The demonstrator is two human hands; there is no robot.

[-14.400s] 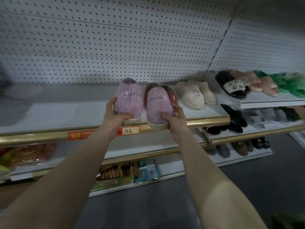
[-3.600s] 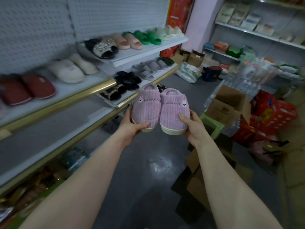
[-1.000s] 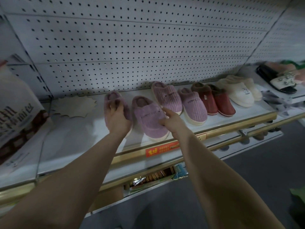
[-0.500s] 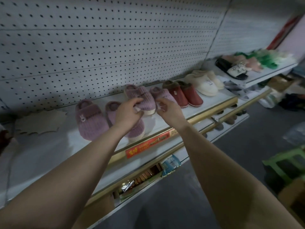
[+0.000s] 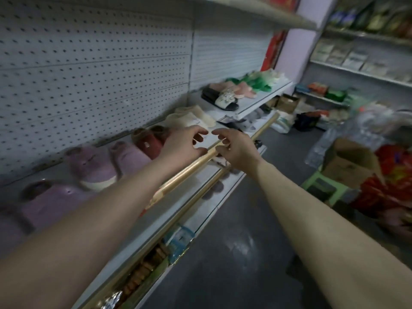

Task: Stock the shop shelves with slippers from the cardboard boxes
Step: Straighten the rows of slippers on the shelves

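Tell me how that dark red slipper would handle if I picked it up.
The red slipper looks plush with a fuzzy collar, so it is probably light and squashy. Its flat sole sits level on the shelf, so it is unlikely to roll. The fabric should not be slippery.

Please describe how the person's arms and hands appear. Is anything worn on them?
Both forearms are bare as far as the frame shows: no sleeves are visible. The left hand and right hand wear no gloves, and no watch, bracelet or ring is visible.

The whole scene smears with motion. The left forearm covers part of the purple slippers (image 5: 91,168) and the shelf (image 5: 185,172) edge. The cardboard box (image 5: 350,163) contents can't be made out; goods at far right are cut off.
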